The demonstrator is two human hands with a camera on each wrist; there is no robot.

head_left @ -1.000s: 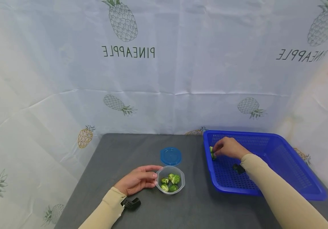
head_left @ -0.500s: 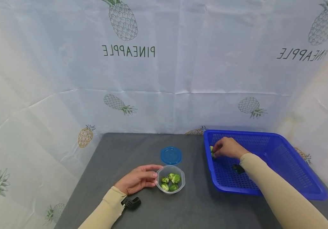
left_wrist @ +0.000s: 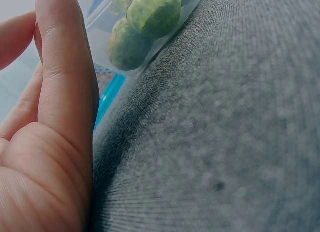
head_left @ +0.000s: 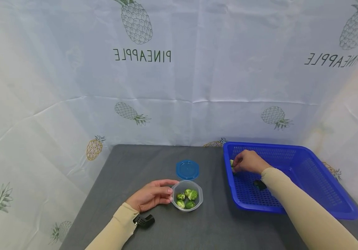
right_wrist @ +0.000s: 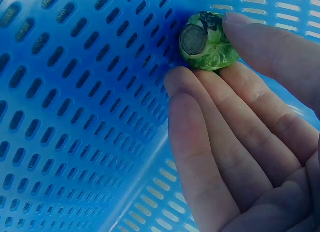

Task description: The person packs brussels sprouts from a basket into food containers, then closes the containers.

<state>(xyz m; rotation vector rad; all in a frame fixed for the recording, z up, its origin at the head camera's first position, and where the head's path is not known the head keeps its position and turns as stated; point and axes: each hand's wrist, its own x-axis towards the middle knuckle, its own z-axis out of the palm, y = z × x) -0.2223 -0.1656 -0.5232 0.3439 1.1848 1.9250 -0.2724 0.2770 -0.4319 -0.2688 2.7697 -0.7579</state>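
Note:
In the head view my left hand (head_left: pixel 151 196) holds the side of a small clear plastic container (head_left: pixel 200 199), its thumb and fingers at the rim. Several green Brussels sprouts (head_left: pixel 192 195) lie inside it; the left wrist view shows some of these sprouts (left_wrist: pixel 154 14) through the wall. Over on the right, my right hand (head_left: pixel 248 161) reaches into a blue plastic basket (head_left: pixel 257 198), at its left wall. Its thumb and fingers pinch a Brussels sprout (right_wrist: pixel 212 42) with the cut stem end showing. In the head view, fingers partly hide green sprout pieces (head_left: pixel 231 162) there.
A round blue lid (head_left: pixel 187 169) lies on the dark grey table (head_left: pixel 141 163), just behind the container. Behind the table hangs a white pineapple-print cloth (head_left: pixel 179 83). The basket's raised perforated walls surround my right hand.

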